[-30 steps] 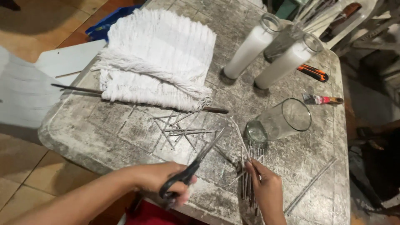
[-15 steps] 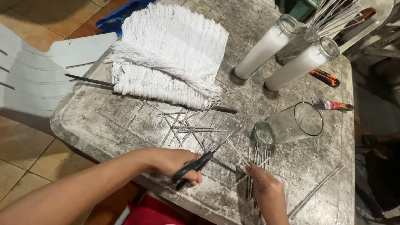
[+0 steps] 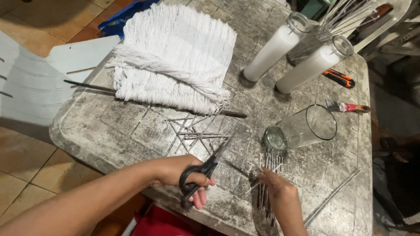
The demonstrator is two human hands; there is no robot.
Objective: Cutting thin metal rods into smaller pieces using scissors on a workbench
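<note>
My left hand grips black-handled scissors near the table's front edge, blades pointing up and right toward a scatter of thin grey wick sticks. My right hand rests on a bundle of the same grey sticks lying side by side, fingers pinching them. Just beyond that bundle an empty clear glass lies on its side.
A thick bundle of white cotton string on a dark rod covers the far left of the worn grey table. Two tall white glass candles stand at the back right, beside an orange utility knife and a small brush. A white chair stands left.
My left hand with the scissors has shifted slightly right and the blades now point toward the loose sticks. My right hand stays on the stick bundle. The view has tilted.
</note>
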